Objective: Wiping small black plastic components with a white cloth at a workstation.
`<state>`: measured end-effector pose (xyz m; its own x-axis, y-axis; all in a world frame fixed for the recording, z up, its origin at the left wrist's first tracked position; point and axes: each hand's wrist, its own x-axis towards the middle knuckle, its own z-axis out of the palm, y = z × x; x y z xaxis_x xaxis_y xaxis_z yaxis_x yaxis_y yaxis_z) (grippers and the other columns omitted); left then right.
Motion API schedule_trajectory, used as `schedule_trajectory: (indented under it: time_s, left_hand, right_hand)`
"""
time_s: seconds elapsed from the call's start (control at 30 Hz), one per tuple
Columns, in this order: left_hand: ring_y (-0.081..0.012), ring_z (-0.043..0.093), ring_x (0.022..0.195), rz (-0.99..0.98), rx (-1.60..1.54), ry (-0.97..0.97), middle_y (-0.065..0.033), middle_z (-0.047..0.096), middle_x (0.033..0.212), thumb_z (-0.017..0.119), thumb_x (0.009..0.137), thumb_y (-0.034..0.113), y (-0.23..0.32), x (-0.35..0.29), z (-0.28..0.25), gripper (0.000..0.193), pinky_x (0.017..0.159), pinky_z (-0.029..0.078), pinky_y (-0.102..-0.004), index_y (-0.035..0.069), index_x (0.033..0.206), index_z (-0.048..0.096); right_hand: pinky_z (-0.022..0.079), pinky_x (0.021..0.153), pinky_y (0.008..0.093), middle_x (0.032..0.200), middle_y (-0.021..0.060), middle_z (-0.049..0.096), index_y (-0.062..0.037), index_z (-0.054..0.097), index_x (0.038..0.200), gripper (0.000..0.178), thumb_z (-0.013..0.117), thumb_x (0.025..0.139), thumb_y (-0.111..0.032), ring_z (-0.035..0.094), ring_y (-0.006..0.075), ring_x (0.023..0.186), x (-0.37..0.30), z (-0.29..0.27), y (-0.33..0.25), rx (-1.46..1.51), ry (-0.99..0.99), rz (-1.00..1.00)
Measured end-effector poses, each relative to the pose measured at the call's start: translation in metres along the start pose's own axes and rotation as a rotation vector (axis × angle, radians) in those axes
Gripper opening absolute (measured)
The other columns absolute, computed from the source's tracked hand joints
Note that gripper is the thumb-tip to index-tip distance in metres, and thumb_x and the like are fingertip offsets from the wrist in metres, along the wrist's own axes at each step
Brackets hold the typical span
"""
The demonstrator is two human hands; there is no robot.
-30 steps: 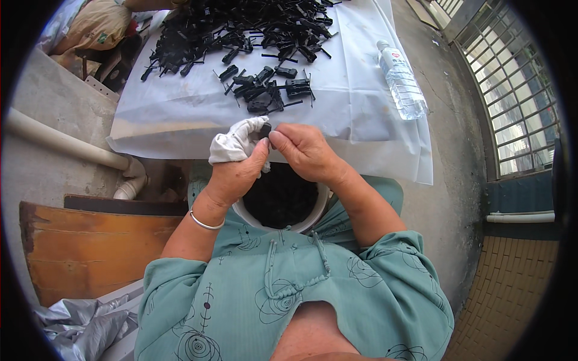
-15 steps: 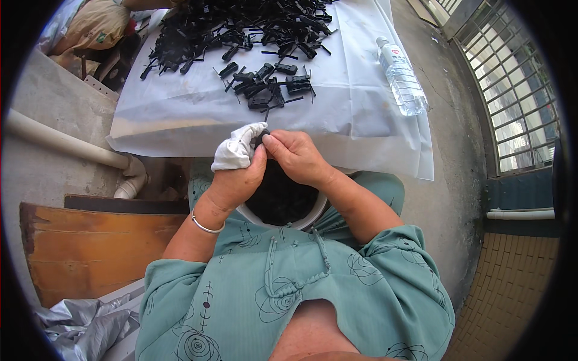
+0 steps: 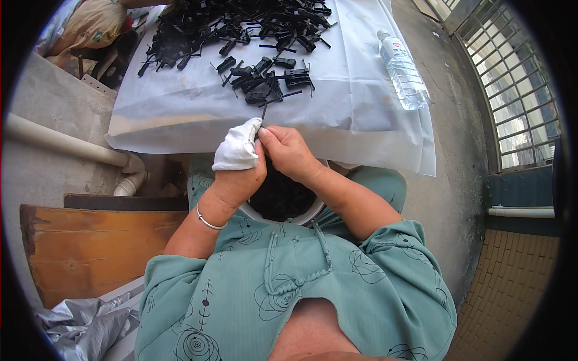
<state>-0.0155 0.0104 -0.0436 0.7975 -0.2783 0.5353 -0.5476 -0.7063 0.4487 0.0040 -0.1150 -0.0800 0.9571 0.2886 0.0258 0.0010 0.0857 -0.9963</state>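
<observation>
My left hand (image 3: pixel 244 174), its fingers covered by a white cloth or fingerless-looking glove (image 3: pixel 236 148), is closed near the table's front edge. From between my hands a thin black plastic strip (image 3: pixel 264 111) sticks up, part of a small black piece mostly hidden by my fingers. My right hand (image 3: pixel 290 154) pinches at the same piece, thumb against the left hand's fingers. Just beyond lies a small cluster of black plastic parts (image 3: pixel 265 78) with thin arms. Below my hands, a white bucket (image 3: pixel 317 209) between my knees holds dark pieces.
A large heap of similar black parts (image 3: pixel 235 27) covers the far side of the table, which is draped in white plastic sheeting (image 3: pixel 168 114). A clear water bottle (image 3: pixel 400 72) stands at the right. A pale pipe (image 3: pixel 66 141) and wooden board (image 3: pixel 102 253) are at the left.
Both hands have shifted slightly up and left, and more of the thin black strip now shows above them. The piece stays between my fingers.
</observation>
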Motion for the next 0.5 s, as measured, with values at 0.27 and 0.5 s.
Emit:
schedule_trajectory:
  time_s: [0.27,0.5]
  left_hand:
    - [-0.0211,0.058,0.073,-0.229,-0.47,0.024,-0.0105,0.059,0.084,0.056,0.081,0.005,0.001,-0.003,-0.009,0.023,0.07,0.047,-0.0307,-0.001,0.103,0.055]
    - [-0.0059,0.046,0.062,-0.621,-1.11,-0.108,-0.0026,0.055,0.084,0.052,0.088,0.008,-0.011,0.002,-0.026,0.028,0.056,0.041,-0.0191,0.003,0.114,0.045]
  right_hand:
    - [0.032,0.043,0.0209,0.063,-0.0043,0.048,-0.0032,0.056,0.076,0.029,0.043,0.093,-0.023,0.038,0.0044,0.049,-0.009,-0.009,-0.024,0.334,-0.173,0.185]
    - [0.039,0.052,0.0237,0.062,0.0012,0.049,-0.0028,0.061,0.093,0.018,0.064,0.078,-0.013,0.044,0.0078,0.055,-0.009,-0.032,-0.03,-0.441,-0.211,-0.15]
